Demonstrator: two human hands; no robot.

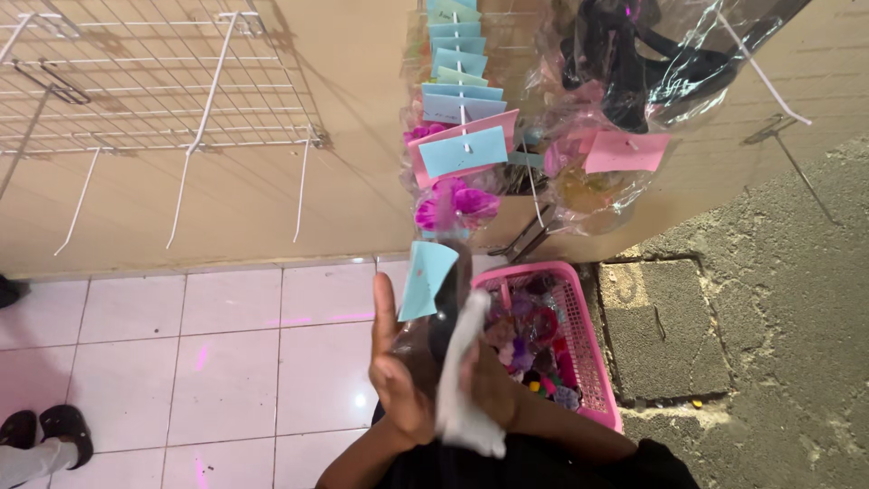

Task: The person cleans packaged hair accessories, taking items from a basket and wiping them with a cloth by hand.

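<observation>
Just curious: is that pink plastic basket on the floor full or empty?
Fairly full: the pink plastic basket holds a heap of small colourful hair accessories reaching near its rim.
</observation>
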